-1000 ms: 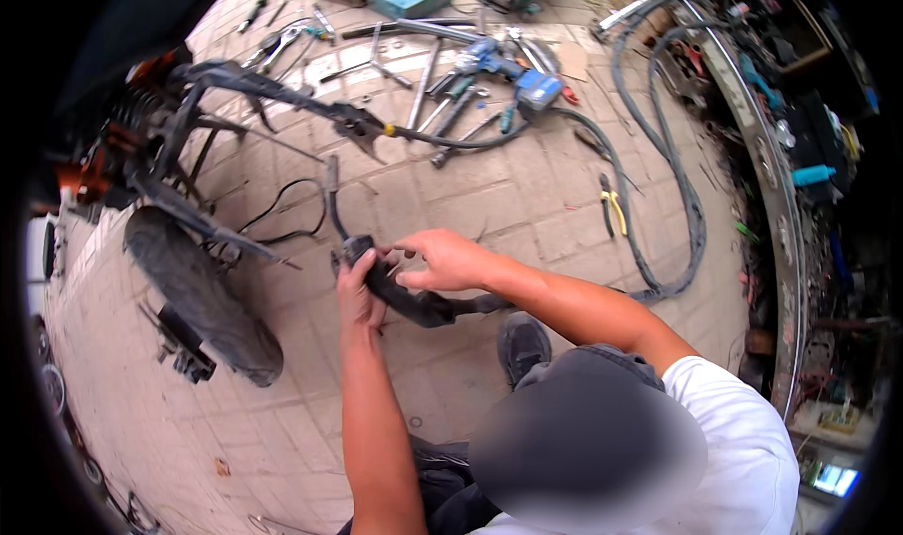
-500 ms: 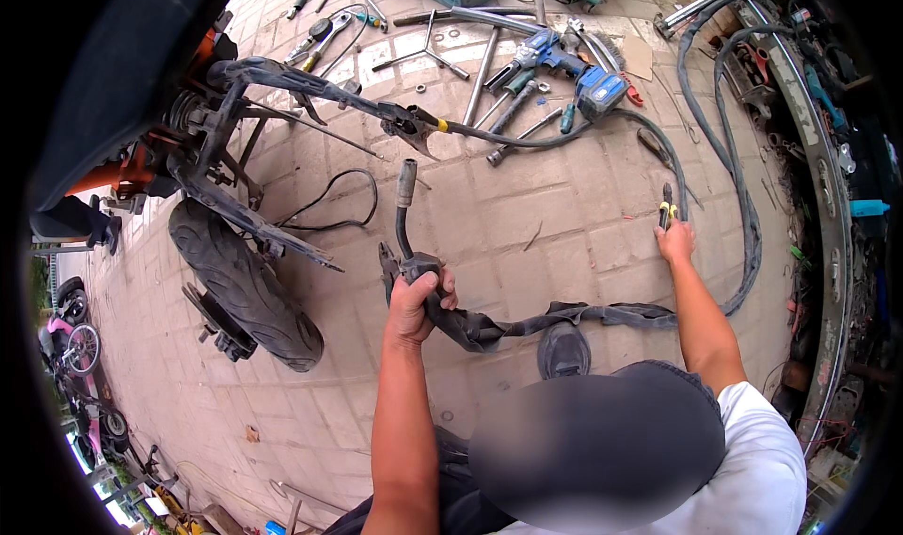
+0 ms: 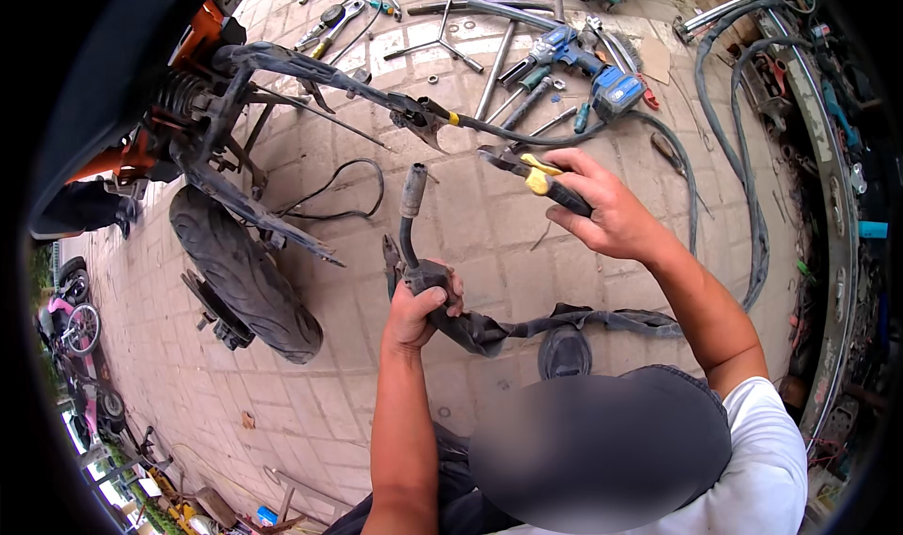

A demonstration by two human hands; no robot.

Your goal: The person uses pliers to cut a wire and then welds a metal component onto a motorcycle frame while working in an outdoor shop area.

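My left hand (image 3: 423,307) is closed around the handle of a welding torch (image 3: 412,196), whose bent neck and grey nozzle point up and away. A dark narrow piece (image 3: 390,257) sticks up beside the torch neck. From the handle a black wrapped cable (image 3: 602,320) trails right over the paving. My right hand (image 3: 607,210) grips pliers (image 3: 547,183) with yellow-and-black handles, held in the air right of the nozzle. Their jaws point left toward the nozzle, apart from it. My left palm hides part of the torch handle.
A dark metal vehicle frame (image 3: 315,81) with an orange body and a wheel's tyre (image 3: 246,276) stands at left. Beyond lie a blue cordless power tool (image 3: 576,60), a three-armed wrench (image 3: 442,41) and other hand tools. A cluttered metal-edged rack (image 3: 832,224) runs along the right.
My right hand has lifted the pliers from low at the right and brought them left, near the torch nozzle. My left hand keeps the torch almost in place. The view has shifted slightly.
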